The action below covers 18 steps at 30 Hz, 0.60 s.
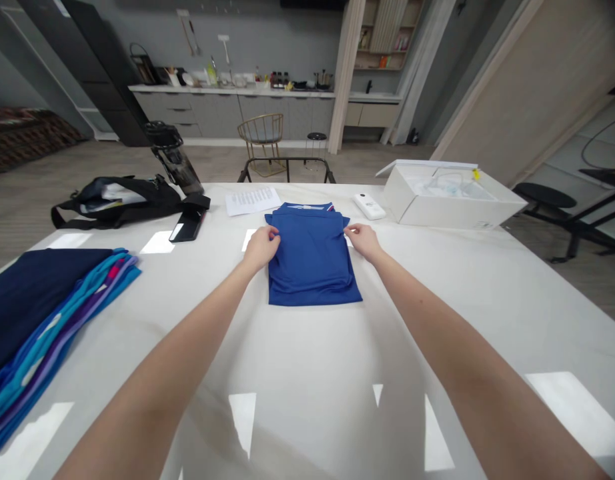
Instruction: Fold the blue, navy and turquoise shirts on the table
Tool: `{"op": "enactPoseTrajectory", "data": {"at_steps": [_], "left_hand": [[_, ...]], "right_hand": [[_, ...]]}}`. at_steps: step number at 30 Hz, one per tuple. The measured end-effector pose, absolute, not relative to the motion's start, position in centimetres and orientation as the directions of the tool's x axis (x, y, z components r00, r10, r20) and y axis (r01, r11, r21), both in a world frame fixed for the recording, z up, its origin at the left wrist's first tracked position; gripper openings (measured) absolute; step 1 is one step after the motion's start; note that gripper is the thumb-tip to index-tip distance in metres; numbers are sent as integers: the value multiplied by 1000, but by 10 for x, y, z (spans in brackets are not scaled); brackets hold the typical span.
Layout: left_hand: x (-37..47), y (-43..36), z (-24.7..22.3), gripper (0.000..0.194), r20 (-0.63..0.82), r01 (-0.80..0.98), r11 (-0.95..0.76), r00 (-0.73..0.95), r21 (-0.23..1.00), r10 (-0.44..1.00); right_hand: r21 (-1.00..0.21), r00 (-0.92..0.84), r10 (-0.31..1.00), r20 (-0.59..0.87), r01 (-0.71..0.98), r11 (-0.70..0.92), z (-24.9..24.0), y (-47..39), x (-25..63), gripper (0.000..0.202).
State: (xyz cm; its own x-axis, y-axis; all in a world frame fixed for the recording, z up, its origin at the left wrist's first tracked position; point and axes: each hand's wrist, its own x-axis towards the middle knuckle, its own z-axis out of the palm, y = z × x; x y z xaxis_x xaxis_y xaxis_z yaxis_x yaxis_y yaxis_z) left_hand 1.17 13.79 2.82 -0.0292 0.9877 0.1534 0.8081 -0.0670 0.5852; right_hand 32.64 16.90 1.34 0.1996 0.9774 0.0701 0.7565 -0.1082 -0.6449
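A blue shirt (312, 257) lies folded into a near rectangle on the white table (307, 373), its collar at the far end. My left hand (262, 246) pinches the shirt's left edge near the upper part. On the opposite edge, my right hand (363, 240) pinches the fabric between thumb and fingers. Soft creases run across the front of the shirt and along its near end. Off to the left rests a stack of folded clothes (52, 300) in navy, light blue and purple.
Behind the shirt are a printed sheet (252, 201) and a small white device (369, 206). An open white box (447, 200) stands at the back right. Back left hold a phone (187, 224), a black bag (122, 200) and a dark bottle (175, 160). A chair (287, 161) stands beyond the table.
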Motion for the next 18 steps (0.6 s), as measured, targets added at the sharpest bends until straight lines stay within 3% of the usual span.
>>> {"op": "enactPoseTrajectory", "data": {"at_steps": [4, 8, 12, 18], "left_hand": [[15, 207, 19, 39, 90, 817, 91, -172, 569, 981], [17, 246, 15, 45, 129, 869, 48, -127, 493, 983], [10, 265, 14, 32, 123, 905, -18, -38, 426, 992], [-3, 269, 14, 21, 81, 897, 9, -50, 441, 995]], "right_hand": [[-709, 255, 966, 44, 689, -149, 6, 229, 324, 35], [-578, 78, 992, 102, 816, -5, 8, 258, 327, 38], [-435, -60, 987, 152, 892, 121, 11, 267, 332, 28], [-479, -51, 996, 73, 874, 80, 14, 272, 337, 15]]}}
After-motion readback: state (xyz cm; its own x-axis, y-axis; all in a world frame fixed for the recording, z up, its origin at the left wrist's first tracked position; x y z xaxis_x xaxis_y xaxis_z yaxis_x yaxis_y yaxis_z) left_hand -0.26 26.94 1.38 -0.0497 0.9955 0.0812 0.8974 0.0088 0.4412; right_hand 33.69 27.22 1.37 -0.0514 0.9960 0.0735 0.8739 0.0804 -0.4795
